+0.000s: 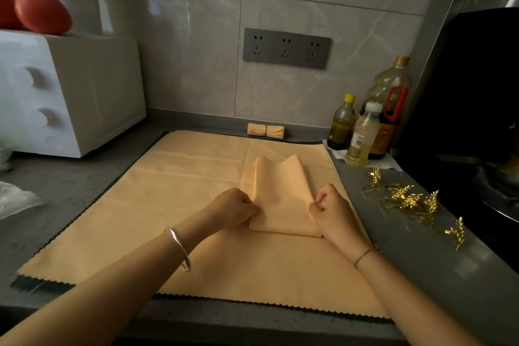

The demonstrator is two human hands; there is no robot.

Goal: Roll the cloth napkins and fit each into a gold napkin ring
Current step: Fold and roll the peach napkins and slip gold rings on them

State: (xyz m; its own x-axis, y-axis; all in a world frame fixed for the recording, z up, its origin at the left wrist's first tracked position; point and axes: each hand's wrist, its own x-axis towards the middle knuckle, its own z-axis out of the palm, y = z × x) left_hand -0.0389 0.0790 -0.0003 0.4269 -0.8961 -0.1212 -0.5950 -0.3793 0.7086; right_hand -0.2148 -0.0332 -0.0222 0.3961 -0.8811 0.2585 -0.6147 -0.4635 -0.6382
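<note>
A folded peach napkin (280,199) lies on top of a large peach cloth (174,205) spread over the grey counter. My left hand (234,209) pinches the folded napkin's left edge. Its right edge is pinched by my right hand (331,206). The napkin's far end stands up in two raised peaks. Several gold leaf-shaped napkin rings (407,199) lie along the counter to the right. One rolled napkin inside a gold ring (265,130) rests against the back wall.
A white appliance (70,90) with red fruit on top stands at the left. Oil bottles (365,132) cluster at the back right, beside a dark stove area (477,121). A clear plastic bag (14,199) lies at the left edge.
</note>
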